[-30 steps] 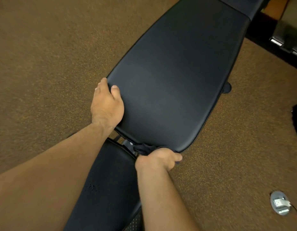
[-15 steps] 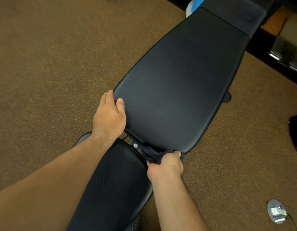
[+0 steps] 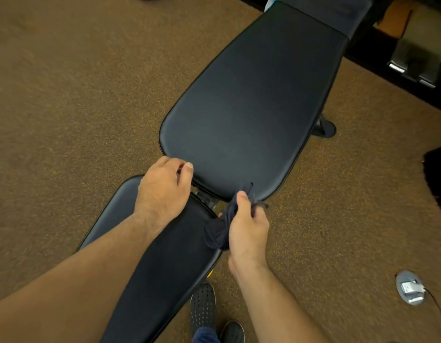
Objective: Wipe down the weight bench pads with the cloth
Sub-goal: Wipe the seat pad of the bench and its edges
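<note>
Lifted off the back pad (image 3: 246, 107), right hand (image 3: 248, 229) now bunches the cloth (image 3: 220, 231) in closed fingers; left hand (image 3: 165, 191), loosely curled, touches pad's near edge.

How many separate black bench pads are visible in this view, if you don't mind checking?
3. The long back pad fills the centre; the seat pad lies nearest, under the left forearm; a third pad sits at the far end, cut off by the frame.
</note>
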{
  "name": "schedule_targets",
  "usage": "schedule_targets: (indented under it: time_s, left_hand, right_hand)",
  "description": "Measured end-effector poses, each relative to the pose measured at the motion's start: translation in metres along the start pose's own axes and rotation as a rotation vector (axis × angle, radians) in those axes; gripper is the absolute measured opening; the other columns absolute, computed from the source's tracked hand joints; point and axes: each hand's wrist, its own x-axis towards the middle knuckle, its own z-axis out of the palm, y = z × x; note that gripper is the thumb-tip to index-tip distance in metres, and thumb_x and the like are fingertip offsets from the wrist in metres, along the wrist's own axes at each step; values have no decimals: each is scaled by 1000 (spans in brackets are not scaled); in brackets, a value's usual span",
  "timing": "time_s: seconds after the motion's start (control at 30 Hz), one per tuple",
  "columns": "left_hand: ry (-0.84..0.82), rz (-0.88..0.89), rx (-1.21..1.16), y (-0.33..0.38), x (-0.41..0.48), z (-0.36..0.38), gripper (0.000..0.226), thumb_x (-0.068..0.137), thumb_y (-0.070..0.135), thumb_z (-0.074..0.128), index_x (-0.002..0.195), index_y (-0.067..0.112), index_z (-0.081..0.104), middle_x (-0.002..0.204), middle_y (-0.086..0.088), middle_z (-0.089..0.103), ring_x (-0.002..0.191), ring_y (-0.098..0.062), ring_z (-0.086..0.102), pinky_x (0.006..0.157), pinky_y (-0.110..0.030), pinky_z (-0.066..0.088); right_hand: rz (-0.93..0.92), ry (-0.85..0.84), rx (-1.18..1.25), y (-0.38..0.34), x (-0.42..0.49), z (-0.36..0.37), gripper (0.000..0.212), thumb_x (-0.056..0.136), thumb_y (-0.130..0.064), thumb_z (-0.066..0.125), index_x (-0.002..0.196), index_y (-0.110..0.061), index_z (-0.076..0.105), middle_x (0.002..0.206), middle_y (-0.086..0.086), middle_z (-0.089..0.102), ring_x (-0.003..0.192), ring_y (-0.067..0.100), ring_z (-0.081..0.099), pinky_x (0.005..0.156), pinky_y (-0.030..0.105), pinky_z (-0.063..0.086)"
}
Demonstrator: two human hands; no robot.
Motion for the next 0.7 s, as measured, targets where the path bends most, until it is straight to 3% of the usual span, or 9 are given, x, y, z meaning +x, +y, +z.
schedule_targets:
  time_s: [0.1, 0.17, 0.23, 0.3, 0.4, 0.53, 0.7]
  left_hand:
    - [-59, -15, 45, -4, -22, -7, 34, 100, 38, 41, 111, 17, 65, 106, 2, 58, 101, -19, 55, 85, -36, 45]
    - [-87, -21, 89, -8, -36, -15, 33, 101, 37, 41, 113, 17, 64, 111, 1, 59, 106, -21, 54, 89, -37, 44]
    - [-111, -18, 138, -16, -47, -24, 35, 101, 36, 40, 115, 15, 63, 114, -2, 60, 109, -23, 54, 90, -37, 44]
    - [-147, -3, 180, -23, -56, -31, 37, 101, 36, 40, 121, 13, 62, 121, -3, 59, 115, -23, 53, 97, -37, 43]
    - [-170, 64, 264, -31, -65, -35, 43, 100, 36, 40, 130, 12, 58, 137, -3, 54, 130, -22, 45, 111, -42, 34]
    - [-129, 48, 316, -47, -70, -34, 44, 100, 35, 39, 136, 13, 53, 146, -3, 46, 138, -22, 37, 116, -44, 25]
    - [-130, -51, 282, -70, -59, -36, 51, 101, 40, 34, 144, 14, 43, 154, -3, 36, 144, -21, 26, 118, -43, 20]
  right_hand:
    - [-290, -115, -394, 6, -8, -20, 26, 92, -48, 58, 96, -23, 66, 90, -10, 66, 84, 4, 62, 72, 16, 47]
    - [-463, -176, -576, 6, -13, -30, 21, 96, -42, 55, 92, -22, 63, 90, -10, 62, 82, 5, 58, 67, 10, 39]
    - [-579, -238, -702, 10, -18, -31, 23, 98, -38, 52, 102, -17, 62, 104, -5, 62, 94, 12, 57, 75, 14, 39]
    - [-589, -309, -825, 17, -22, -30, 36, 100, -40, 45, 123, -15, 57, 130, 0, 55, 118, 18, 52, 96, 26, 41]
    - [-588, -383, -980, 26, -24, -25, 52, 103, -41, 36, 148, -14, 36, 158, 3, 28, 145, 23, 22, 118, 38, 22]
    - [-567, -448, -1223, 49, -23, -18, 59, 105, -41, 25, 156, -18, 9, 164, -4, -3, 149, 29, -9, 122, 44, 2]
    - [-592, -395, -1341, 61, -18, -14, 60, 104, -44, 18, 156, -20, 1, 163, -3, -10, 149, 32, -9, 121, 47, 6]
